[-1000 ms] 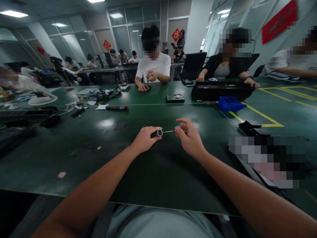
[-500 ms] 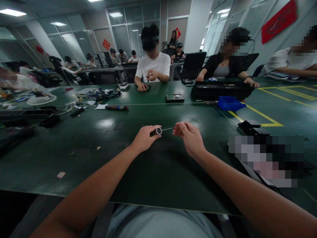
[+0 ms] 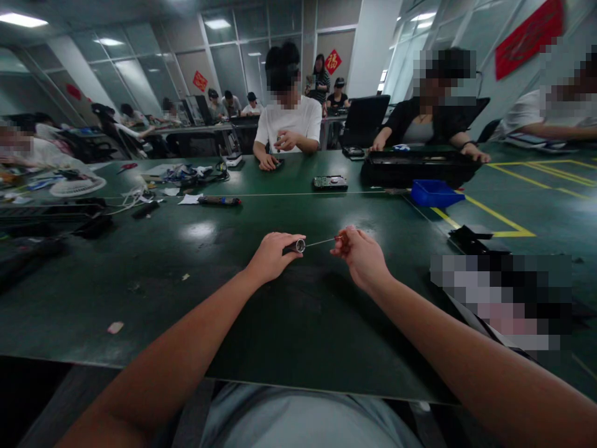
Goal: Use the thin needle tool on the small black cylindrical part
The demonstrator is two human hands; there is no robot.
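Green bench mat in an open workroom, glass partitions behind, other people seated along the far edge.

Left hand: resting on the mat, fingers closed around a small dark tube, silver rim facing right. Low, braced grip, apparently to keep the open end steady and visible.

Right hand: raised slightly above the mat, just right of the tube. Thumb and fingertips pinched together on the far end of a thin wire. Remaining fingers curled in. Pinch at the end, apparently to hold the wire straight and aimed.

Wire: spanning the gap between the hands, near end meeting the tube's rim. Inside the bore or only touching the rim: cannot tell.

Tube position: mid-bench, directly ahead, at mat level.

Surroundings, well apart from the hands:
- Blue bin and long black case, right rear.
- Circuit board, centre rear.
- Pen-shaped tool and cable clutter, left rear.
- Black block, right, near a yellow floor-style marking.
- Paper scrap, near left.
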